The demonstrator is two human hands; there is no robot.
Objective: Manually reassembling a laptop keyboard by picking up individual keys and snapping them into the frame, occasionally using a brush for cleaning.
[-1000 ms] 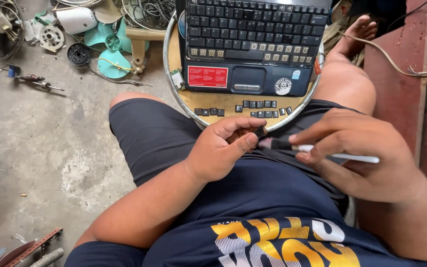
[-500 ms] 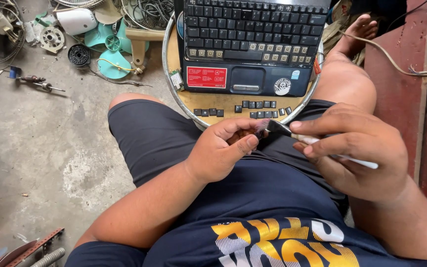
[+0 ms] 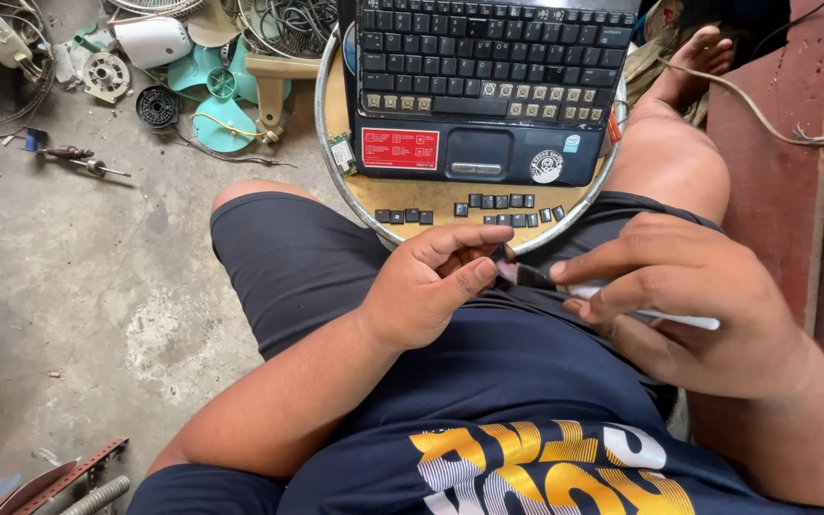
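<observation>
My left hand rests over my lap, thumb and fingers pinched on a small dark keycap, mostly hidden. My right hand grips a small brush with a white handle and a dark tip, and the tip touches the left fingertips. Just beyond my hands a black laptop lies on a round wooden stool top with a metal rim. Several keys in its lower rows are bare. Loose black keycaps lie in rows in front of the laptop.
On the concrete floor at the upper left lie a teal fan blade, a white motor housing, cables and a screwdriver. A red wooden wall with a cable stands at the right. My bare foot rests beside the stool.
My right hand has shifted slightly down and left, with the brush tip staying against my left fingertips. My left hand has barely moved.
</observation>
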